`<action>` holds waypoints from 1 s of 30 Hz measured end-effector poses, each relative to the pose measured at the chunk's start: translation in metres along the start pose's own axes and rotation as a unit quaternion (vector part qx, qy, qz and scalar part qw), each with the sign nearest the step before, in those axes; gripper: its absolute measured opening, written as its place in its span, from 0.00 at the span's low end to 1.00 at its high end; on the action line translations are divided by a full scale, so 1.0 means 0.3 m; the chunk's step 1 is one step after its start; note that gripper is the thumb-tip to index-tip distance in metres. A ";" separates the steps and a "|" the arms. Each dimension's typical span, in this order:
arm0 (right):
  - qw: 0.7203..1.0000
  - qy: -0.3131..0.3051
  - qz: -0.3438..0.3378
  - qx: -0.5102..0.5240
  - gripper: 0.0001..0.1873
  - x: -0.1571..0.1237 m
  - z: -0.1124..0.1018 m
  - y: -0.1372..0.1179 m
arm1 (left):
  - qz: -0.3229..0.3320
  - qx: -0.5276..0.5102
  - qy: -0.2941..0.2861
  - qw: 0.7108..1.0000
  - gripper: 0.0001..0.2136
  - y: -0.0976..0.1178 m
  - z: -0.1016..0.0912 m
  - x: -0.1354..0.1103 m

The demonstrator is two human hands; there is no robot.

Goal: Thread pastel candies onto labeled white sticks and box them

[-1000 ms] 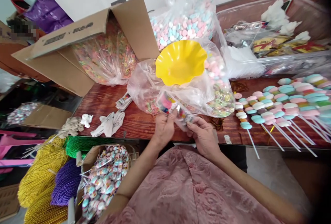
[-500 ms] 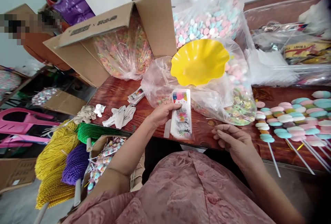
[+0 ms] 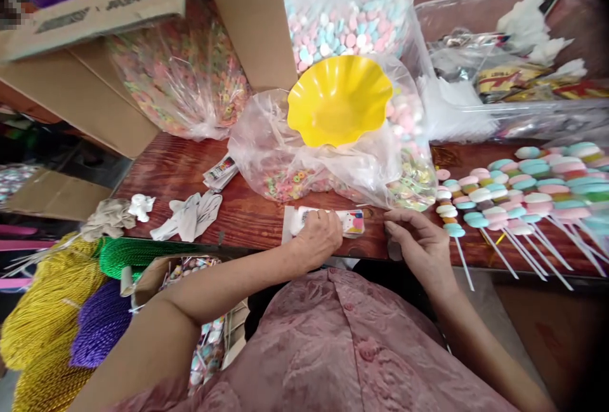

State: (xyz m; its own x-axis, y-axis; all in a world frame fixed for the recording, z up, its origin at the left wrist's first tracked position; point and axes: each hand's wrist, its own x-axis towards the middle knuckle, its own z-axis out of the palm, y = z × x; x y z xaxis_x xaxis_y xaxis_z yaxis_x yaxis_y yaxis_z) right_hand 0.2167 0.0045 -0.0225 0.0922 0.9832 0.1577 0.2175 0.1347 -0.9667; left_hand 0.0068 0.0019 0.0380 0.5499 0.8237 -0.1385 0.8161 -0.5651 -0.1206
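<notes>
My left hand (image 3: 318, 238) lies curled over a white printed wrapper packet (image 3: 353, 221), pressing it flat and sideways on the wooden table (image 3: 247, 218) near the front edge. Only the packet's coloured right end and white left end show past the fingers. My right hand (image 3: 420, 244) rests just to the right of the packet, fingers loosely bent with nothing visible in them, its fingertips close to the packet's end. Behind both hands a yellow scalloped bowl (image 3: 339, 101) sits on a clear bag of candy rings (image 3: 309, 164).
Rows of pastel candy skewers (image 3: 518, 193) on white sticks lie at the right. A cardboard box (image 3: 157, 50) holding a candy bag stands at the back left, a bag of pastel discs (image 3: 347, 18) behind the bowl. White scraps (image 3: 190, 221) lie left; coloured cord bundles (image 3: 71, 317) below.
My left hand has turned the packet from upright to sideways and lowered it onto the table. My right hand moved in toward its right end. The view shifted.
</notes>
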 end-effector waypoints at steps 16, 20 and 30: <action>0.974 -0.022 -0.172 -0.149 0.05 -0.008 -0.004 0.003 | -0.063 -0.034 0.125 0.990 0.13 -0.001 0.156 0.041; 0.964 -0.023 -0.196 -0.180 0.06 -0.014 -0.021 0.015 | -0.064 -0.025 0.132 0.989 0.13 0.014 0.156 0.039; 0.968 -0.009 -0.183 -0.171 0.06 -0.034 -0.035 0.008 | 0.000 -0.163 0.046 0.986 0.13 -0.135 -0.021 0.071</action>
State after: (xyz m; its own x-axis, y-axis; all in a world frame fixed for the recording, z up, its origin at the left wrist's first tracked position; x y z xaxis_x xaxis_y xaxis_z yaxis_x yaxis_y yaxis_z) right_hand 0.2266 -0.0065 -0.0243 -0.0683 0.8801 0.4699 0.5412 0.4283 -0.7236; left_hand -0.0134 0.0425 0.0461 0.5518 0.8326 -0.0475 0.8213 -0.5326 0.2042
